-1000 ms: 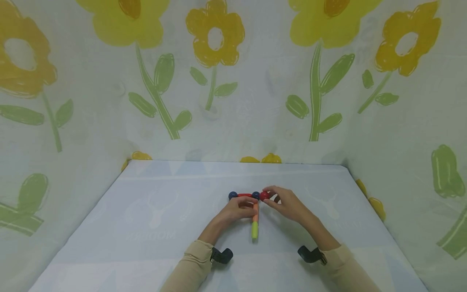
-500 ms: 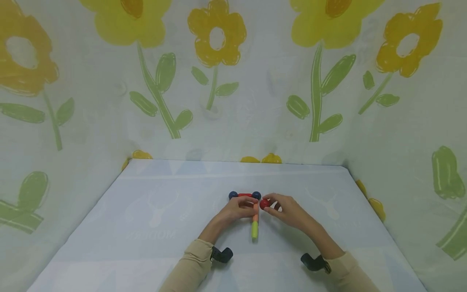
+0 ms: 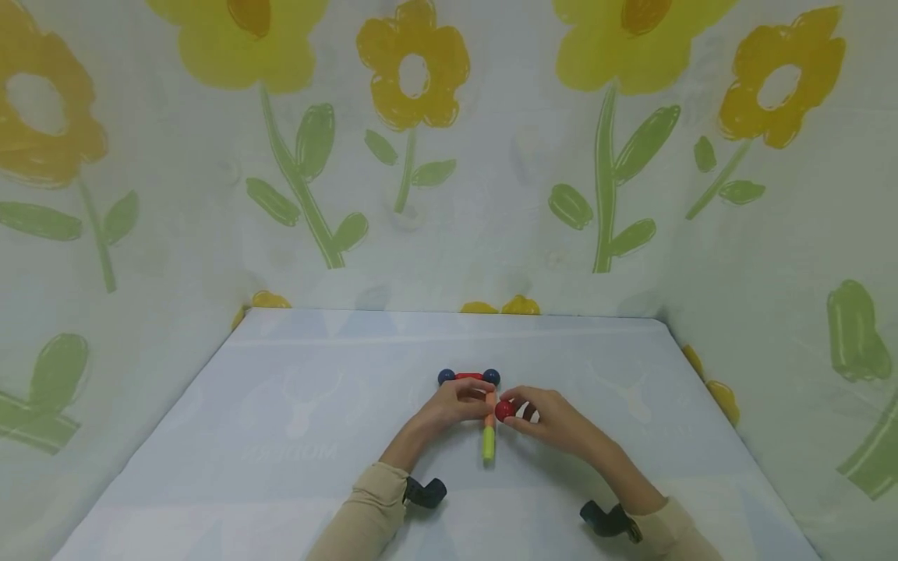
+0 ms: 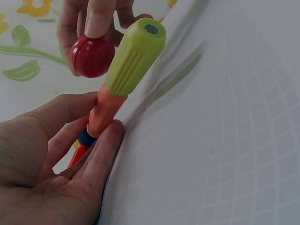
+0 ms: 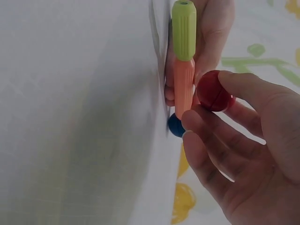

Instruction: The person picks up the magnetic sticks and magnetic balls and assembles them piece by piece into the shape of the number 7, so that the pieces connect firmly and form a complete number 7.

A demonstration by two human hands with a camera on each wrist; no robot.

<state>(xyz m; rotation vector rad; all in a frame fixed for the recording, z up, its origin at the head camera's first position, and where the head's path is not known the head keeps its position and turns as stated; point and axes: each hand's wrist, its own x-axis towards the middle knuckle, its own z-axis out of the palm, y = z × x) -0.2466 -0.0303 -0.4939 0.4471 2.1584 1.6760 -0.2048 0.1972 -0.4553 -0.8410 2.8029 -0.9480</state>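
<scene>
My left hand (image 3: 452, 403) pinches an orange ribbed rod (image 5: 183, 86) between thumb and fingers. A yellow-green ribbed rod (image 4: 136, 58) joins its near end, with a small dark disc in the tip. At the orange rod's far end sits a dark blue ball (image 3: 491, 377). From there a red rod (image 3: 468, 375) runs left to a second dark blue ball (image 3: 446, 377), partly behind my left hand. My right hand (image 3: 554, 417) holds a red ball (image 3: 504, 411) by thumb and fingertips, just right of the orange rod. Whether ball and rod touch is unclear.
The pieces are on a pale, faintly printed tabletop (image 3: 295, 475). Flower-patterned cloth walls (image 3: 491, 234) stand behind it and on both sides. A black camera mount (image 3: 426, 492) sits at the left wrist, another camera mount (image 3: 606, 520) at the right.
The red ball, in my right hand, has come away from the right blue ball and toward me along the orange rod. My left hand and the joined rods stay in place.
</scene>
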